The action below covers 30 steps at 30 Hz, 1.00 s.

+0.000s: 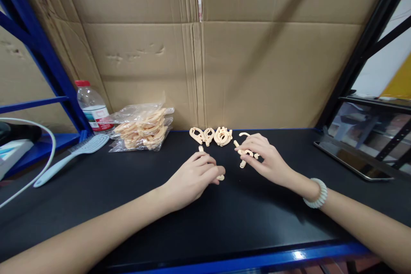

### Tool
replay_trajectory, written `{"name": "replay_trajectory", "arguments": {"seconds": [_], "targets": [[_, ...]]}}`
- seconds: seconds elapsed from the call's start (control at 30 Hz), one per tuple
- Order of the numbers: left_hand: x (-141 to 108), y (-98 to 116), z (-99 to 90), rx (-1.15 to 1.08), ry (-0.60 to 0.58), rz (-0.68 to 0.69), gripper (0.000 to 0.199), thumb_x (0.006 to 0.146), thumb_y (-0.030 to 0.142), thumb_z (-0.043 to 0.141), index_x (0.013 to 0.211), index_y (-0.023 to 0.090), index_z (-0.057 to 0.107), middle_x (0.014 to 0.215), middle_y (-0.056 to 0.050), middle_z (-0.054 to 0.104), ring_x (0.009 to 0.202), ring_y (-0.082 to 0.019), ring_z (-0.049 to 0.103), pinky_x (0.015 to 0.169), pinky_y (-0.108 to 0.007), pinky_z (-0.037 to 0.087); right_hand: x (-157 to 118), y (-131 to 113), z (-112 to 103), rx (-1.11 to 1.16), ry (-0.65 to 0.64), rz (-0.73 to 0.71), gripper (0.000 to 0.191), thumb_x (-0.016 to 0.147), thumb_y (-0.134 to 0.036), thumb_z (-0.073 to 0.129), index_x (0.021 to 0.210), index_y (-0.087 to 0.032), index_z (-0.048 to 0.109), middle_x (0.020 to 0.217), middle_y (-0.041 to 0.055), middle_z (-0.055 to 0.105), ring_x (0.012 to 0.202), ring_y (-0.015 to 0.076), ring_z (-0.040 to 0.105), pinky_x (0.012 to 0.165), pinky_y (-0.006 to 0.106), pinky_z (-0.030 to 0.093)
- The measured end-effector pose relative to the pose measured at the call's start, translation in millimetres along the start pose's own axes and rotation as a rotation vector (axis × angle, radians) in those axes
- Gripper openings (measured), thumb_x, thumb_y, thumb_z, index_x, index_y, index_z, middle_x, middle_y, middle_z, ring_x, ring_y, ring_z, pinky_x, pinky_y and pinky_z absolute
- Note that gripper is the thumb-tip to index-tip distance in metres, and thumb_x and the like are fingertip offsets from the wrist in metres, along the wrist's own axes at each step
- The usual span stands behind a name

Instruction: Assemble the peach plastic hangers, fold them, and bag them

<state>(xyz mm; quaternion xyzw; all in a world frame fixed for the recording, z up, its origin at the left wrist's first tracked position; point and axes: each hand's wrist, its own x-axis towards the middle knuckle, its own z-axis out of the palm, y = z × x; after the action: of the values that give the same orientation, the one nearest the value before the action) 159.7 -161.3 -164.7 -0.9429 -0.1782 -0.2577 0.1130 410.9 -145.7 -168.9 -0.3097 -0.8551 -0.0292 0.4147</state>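
Note:
My left hand [195, 176] is closed around a cream plastic piece [220, 177]. One end of it pokes out by the thumb, and the fingers hide most of its shape. Another pale tip [201, 148] shows just beyond the knuckles. My right hand [265, 158] hovers low over several loose, curved cream pieces [243, 164], thumb and fingers apart, fingertips at or touching them. Behind both hands, cream plastic loops shaped like clips [196, 135] stand in a row, with a bunched cluster [222, 136] at its right end.
Clear bags of similar cream pieces [141, 130] are stacked at the left, near a red-capped bottle [93, 107]. A light-blue hairbrush [77, 154] and a white cable [48, 154] lie further left. A phone [353, 160] rests at the right. Cardboard [272, 72] walls the back.

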Motion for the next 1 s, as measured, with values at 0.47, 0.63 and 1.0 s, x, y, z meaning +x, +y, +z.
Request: {"name": "replay_trajectory", "arguments": {"seconds": [0.47,0.63,1.0], "targets": [[-6.8,-7.5,8.4,-0.183,-0.117,-0.268,0.012,0.090,0.018,0.049,0.098,0.020,0.058,0.105,-0.006,0.063,0.102,-0.019,0.055,0.089,-0.034,0.049,-3.8,12.0,20.0,-0.034,-0.262,0.049,0.018,0.092,-0.028,0.052,0.101,-0.023,0.066,0.097,0.0061,0.063,0.096,0.0203,0.053,0.089,0.039,0.042],[-6.2,1.4,5.8,-0.124,-0.159,-0.287,0.014,0.091,0.020,0.046,0.095,0.018,0.059,0.096,-0.006,0.063,0.089,-0.019,0.059,0.080,-0.033,0.051,-3.8,2.3,14.7,-0.104,-0.351,0.021,0.024,0.095,-0.026,0.045,0.107,-0.026,0.066,0.098,0.0052,0.063,0.098,0.0196,0.052,0.091,0.040,0.038],[-11.1,-5.7,14.0,-0.124,-0.120,-0.314,0.020,0.087,0.020,0.051,0.105,0.018,0.059,0.108,-0.008,0.063,0.100,-0.021,0.060,0.088,-0.037,0.052,-1.5,4.0,16.7,-0.119,-0.392,0.016,0.026,0.095,-0.022,0.043,0.114,-0.024,0.061,0.111,0.0061,0.061,0.108,0.0202,0.050,0.094,0.041,0.039]]}}
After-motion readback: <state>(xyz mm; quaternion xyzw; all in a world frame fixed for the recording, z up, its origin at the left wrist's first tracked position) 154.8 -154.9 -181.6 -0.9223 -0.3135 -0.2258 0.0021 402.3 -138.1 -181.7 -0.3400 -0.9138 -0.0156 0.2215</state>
